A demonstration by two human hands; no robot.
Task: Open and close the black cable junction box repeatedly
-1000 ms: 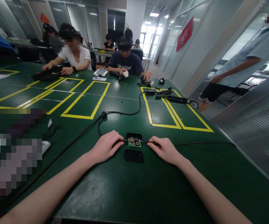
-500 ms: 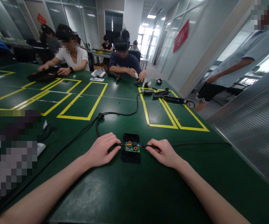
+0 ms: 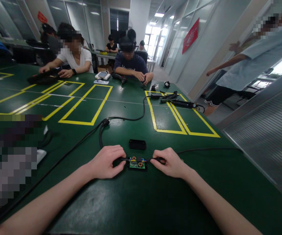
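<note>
Pinching cables [image 3: 127,159], left grip [image 3: 110,162] and right grip [image 3: 170,163] flank the circuit board [image 3: 137,164] — long axis running sideways.

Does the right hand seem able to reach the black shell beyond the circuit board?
Probably yes: nothing visible separates the right hand from the black shell, though that hand grips a cable.

And along the far edge of the green table [image 3: 131,209], a person in a white top [image 3: 81,60] has hands on a black tray-like object [image 3: 43,77]! Next to them, a white device with a screen [image 3: 103,75], then a drill [image 3: 117,76], then a person in a dark shirt [image 3: 131,63], head bowed. Over at the right edge, a black tube [image 3: 183,103] lies across yellow tape [image 3: 200,134]; beyond that edge stands a person in a light shirt [image 3: 243,71]!
</note>
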